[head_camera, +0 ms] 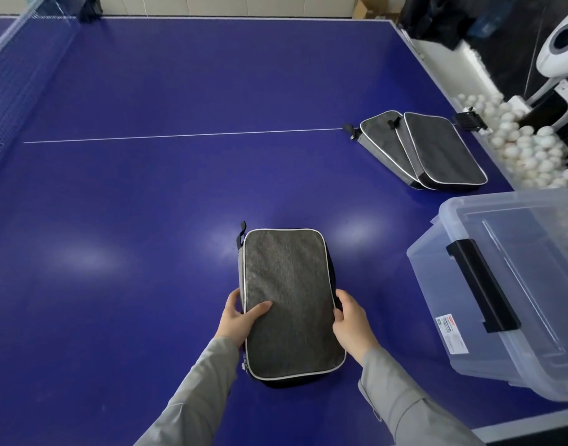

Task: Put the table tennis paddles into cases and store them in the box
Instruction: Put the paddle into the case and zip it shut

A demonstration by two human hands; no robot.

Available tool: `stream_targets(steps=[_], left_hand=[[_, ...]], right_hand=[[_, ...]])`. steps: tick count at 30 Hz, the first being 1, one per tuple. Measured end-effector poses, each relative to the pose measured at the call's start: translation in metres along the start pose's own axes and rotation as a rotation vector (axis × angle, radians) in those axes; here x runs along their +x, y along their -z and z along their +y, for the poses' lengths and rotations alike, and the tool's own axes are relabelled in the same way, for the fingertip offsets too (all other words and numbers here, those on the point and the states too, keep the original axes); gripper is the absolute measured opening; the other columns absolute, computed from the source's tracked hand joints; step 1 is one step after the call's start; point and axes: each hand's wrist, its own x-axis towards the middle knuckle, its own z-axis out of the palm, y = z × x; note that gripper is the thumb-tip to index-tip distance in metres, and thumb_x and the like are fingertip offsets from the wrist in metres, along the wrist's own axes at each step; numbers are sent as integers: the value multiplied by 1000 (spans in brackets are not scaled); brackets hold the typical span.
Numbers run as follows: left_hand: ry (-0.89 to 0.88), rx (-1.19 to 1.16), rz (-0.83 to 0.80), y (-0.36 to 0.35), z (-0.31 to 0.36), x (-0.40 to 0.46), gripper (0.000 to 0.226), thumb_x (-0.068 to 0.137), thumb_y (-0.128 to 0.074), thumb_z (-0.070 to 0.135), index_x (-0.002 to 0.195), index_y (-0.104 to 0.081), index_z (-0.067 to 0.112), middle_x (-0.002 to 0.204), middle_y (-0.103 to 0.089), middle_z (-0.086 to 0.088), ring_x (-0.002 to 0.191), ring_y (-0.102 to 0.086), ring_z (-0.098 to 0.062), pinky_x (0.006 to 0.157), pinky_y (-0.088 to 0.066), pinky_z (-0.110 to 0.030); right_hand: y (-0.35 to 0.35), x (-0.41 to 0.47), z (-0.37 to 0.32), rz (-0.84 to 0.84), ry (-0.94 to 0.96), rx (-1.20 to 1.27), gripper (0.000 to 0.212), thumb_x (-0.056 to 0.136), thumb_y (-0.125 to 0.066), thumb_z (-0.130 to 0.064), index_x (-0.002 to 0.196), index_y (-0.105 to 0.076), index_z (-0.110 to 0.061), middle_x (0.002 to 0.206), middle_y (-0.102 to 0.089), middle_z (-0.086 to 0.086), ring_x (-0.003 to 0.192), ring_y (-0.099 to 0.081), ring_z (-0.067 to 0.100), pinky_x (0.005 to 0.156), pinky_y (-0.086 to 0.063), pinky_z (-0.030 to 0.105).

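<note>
- No text, brand or number can be read anywhere
- A white label with a red mark and small print sits on the front wall of the clear plastic box at the table's right edge; its print is too small to make out

Head-worn view, looking forward and down, close above blue table

A blue counter with a thin white centre line carries a grey paddle case near its front edge. Two more grey cases, overlapping, lie beyond it to the right. A clear lidded box sits right of the near case.
</note>
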Motion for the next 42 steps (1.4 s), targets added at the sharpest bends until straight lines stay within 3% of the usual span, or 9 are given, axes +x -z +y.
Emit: stream_targets(steps=[4, 9, 11, 15, 18, 23, 28, 34, 42], left_hand=[[-36, -60, 40, -6, 4, -8, 59, 70, -82, 15, 117, -49, 29, 103, -67, -13, 88, -68, -33, 71, -58, -41], [-81, -209, 128, -8, 19, -19, 65, 64, -85, 17, 116, -47, 28, 98, -68, -12, 80, -69, -31, 68, -59, -42], [-93, -301, 187, -7, 29, -22, 58, 71, -81, 16, 115, -46, 29, 98, -67, -11, 79, -69, -30, 68, -59, -42], [-162, -461, 295, -3, 55, -28, 57, 74, -79, 18, 118, -43, 25, 94, -63, -3, 75, -66, -20, 57, -53, -28], [-202, -554, 351, -3, 74, -32, 60, 73, -79, 20, 119, -40, 24, 96, -61, -2, 78, -64, -18, 59, -52, -28], [-261, -682, 449, -12, 96, -40, 58, 73, -79, 21, 112, -37, 28, 92, -59, 3, 73, -63, -13, 54, -50, -24], [-306, -717, 519, -20, 105, -47, 64, 71, -81, 19, 115, -35, 26, 97, -58, 1, 81, -62, -14, 63, -50, -26], [-327, -720, 525, -26, 110, -54, 67, 72, -80, 16, 122, -35, 20, 106, -58, -5, 95, -62, -21, 88, -53, -38], [-347, -680, 545, -28, 113, -59, 64, 70, -81, 18, 114, -34, 24, 105, -58, -4, 95, -62, -22, 90, -52, -38]], right_hand=[[8, -3, 0, 10, -15, 94, 44, 100, -40, -10, 143, -36, -13, 145, -42, 6, 134, -38, 22, 108, -32, 31], [25, -7, -12, 106, 40, 255, 39, 98, -50, -23, 136, -46, -13, 130, -54, 4, 113, -51, 14, 99, -42, 32], [28, -12, -22, 158, 69, 355, 38, 97, -50, -28, 134, -47, -16, 121, -57, -4, 105, -52, 6, 92, -42, 25], [17, -33, -42, 347, 152, 553, 27, 94, -54, -33, 120, -52, -29, 111, -56, -15, 98, -53, -9, 83, -43, 13], [-5, -59, -52, 534, 311, 439, 27, 86, -60, -45, 107, -53, -29, 102, -54, -13, 95, -54, 8, 84, -46, 25], [-44, -85, -76, 553, 611, 105, 24, 83, -62, -46, 88, -53, -24, 84, -44, -16, 77, -43, 3, 72, -37, 25], [-52, -82, -104, 591, 587, 103, 28, 81, -60, -47, 80, -57, -19, 78, -50, -10, 76, -43, 6, 70, -35, 25], [-46, -75, -110, 695, 584, 21, 17, 74, -72, -24, 72, -58, -16, 69, -54, -5, 69, -42, 10, 64, -34, 27], [-37, -82, -114, 708, 639, -122, 16, 75, -58, -30, 66, -58, -17, 62, -53, -6, 56, -49, 13, 59, -32, 22]])
